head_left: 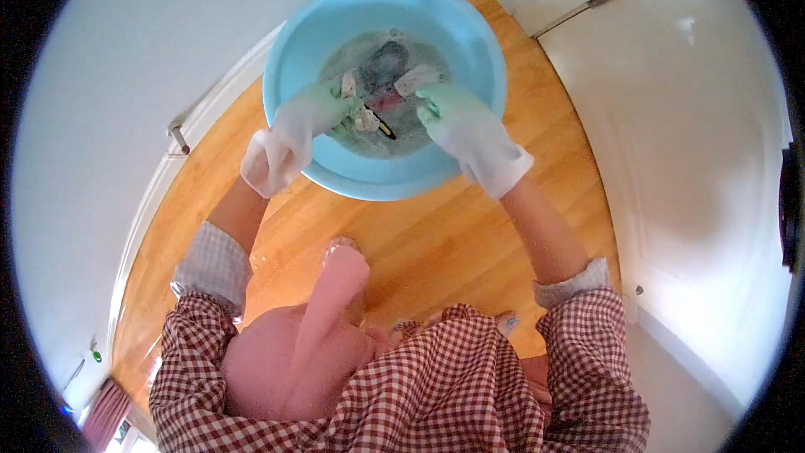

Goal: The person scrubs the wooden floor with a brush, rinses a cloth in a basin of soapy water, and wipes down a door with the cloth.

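Both my hands wear white gloves with green fingers, and both are over a light-blue basin (289,67) of grey, cloudy water. My left hand (329,111) is closed on a small pale cloth (366,120), at the basin's left side. A black-and-yellow strip (383,124) shows beside that cloth. On the right, my right hand (444,109) pinches a whitish cloth (417,79) at the water's surface. Between the hands lie a dark cloth (389,60) and a reddish piece (387,101), partly under water. The fingertips are partly hidden.
The basin stands on a wooden floor (436,243) near a white wall (159,42). A white door (671,134) is on the right, and a doorstop (179,139) projects at the left. A pink stool-like object (293,361) is below me, close to my feet.
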{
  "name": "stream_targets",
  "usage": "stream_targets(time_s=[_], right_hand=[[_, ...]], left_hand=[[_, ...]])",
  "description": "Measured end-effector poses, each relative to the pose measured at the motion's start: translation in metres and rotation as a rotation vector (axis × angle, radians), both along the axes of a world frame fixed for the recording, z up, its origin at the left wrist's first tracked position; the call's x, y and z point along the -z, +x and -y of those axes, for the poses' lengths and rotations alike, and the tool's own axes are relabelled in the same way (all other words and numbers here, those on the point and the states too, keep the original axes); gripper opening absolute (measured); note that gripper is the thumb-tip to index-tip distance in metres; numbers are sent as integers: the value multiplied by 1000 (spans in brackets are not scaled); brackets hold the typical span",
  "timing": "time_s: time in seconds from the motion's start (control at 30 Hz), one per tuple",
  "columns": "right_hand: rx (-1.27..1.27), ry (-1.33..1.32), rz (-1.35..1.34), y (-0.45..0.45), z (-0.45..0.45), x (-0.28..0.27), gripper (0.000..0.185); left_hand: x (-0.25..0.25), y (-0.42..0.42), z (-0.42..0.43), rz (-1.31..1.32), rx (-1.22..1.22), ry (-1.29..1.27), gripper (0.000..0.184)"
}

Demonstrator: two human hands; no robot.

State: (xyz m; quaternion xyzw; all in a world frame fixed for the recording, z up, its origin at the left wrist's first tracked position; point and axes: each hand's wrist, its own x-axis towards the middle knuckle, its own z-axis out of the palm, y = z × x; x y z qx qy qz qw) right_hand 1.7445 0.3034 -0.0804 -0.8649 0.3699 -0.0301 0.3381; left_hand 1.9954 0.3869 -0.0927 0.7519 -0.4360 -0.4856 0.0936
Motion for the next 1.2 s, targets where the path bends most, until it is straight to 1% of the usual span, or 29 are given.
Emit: stream_targets(time_s=[0.03,0.07,0.1,0.13,0.17,0.23,0.27,0.3,0.33,0.37,0.43,0.47,0.5,0.53,0.57,0.63,0.7,0.8,0.87,0.9,0.93,0.97,1.0,1.03,1.13,1.17,1.2], right_hand=[[-26,-5,16,4,5,4,43],[-28,32,116,12,4,-4,43],[-15,55,194,17,-15,-10,43],[-26,177,387,20,-29,-22,41],[-54,297,581,21,-44,-27,39],[126,568,355,34,-62,-18,31],[100,437,461,22,-65,-27,28],[59,309,568,15,-67,-39,26],[72,238,584,4,-59,-57,23],[87,166,598,-8,-50,-74,22],[109,-207,477,-69,-14,-109,26],[83,-483,236,-97,13,-133,34],[65,-762,-4,-125,40,-157,45],[64,-1071,-67,-154,56,-188,46],[40,-1290,-137,-183,79,-219,42],[-110,-1577,-245,-225,118,-266,39],[34,-1601,-350,-239,135,-266,40],[256,-1628,-502,-251,144,-257,40],[190,-1650,-560,-248,135,-215,38],[109,-1652,-339,-259,143,-152,37],[197,-1324,-469,-257,138,-102,38],[124,-1310,-531,-247,128,-64,35],[97,-1216,-557,-245,128,-21,35],[69,-1118,-586,-245,127,9,35],[-195,-722,-952,-243,120,36,32],[-135,-778,-867,-240,117,16,32],[-86,-834,-779,-236,110,-27,33]], left_hand=[[4,1,8,-10,-4,-17,40],[12,0,9,-30,0,-119,40],[33,-7,-8,-74,18,-232,41],[41,-15,-3,-140,71,-365,41],[36,-26,-15,-275,7,-308,41],[4,-36,-37,-520,-116,-149,41],[-15,-36,-47,-620,-192,-50,42],[-34,-39,-56,-586,-190,-86,41],[-51,-42,-64,-551,-196,-120,40],[-56,-48,-61,-558,-204,-160,38],[-69,-54,-67,-576,-234,-252,35],[-61,-44,-71,-486,-159,-272,33],[-60,-43,-73,-477,-195,-288,33],[-59,-39,-78,-474,-229,-305,33],[-54,-35,-86,-468,-264,-313,33],[-45,-28,-95,-498,-314,-362,32],[-52,-22,-97,-463,-350,-395,32],[-45,-13,-104,-458,-341,-423,32],[-43,-9,-105,-426,-348,-436,33],[-43,-10,-104,-404,-365,-439,33],[-45,-9,-107,-378,-382,-439,33],[-48,-8,-108,-366,-374,-436,34],[-54,-7,-110,-353,-369,-434,34],[-57,-6,-113,-344,-362,-428,34],[-56,3,-124,-351,-378,-435,34],[-53,7,-127,-341,-371,-445,34],[-50,11,-130,-333,-373,-454,34]])
